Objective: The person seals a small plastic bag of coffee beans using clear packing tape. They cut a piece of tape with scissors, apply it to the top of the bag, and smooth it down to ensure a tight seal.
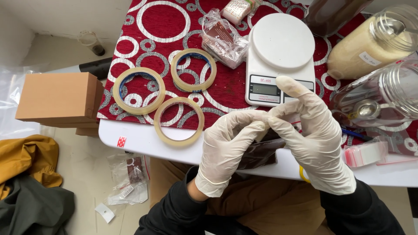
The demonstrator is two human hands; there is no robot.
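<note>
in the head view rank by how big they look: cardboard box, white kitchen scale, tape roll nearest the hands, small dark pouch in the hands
1. cardboard box and white kitchen scale: look alike; the box sits lower, so unsure
2. tape roll
3. dark pouch, partly hidden by the gloved hands

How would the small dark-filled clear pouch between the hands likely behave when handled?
The pouch is probably floppy: thin film, sagging below the left hand and right hand. Likely light for its size. Its glossy plastic may feel slippery against gloves.
</note>
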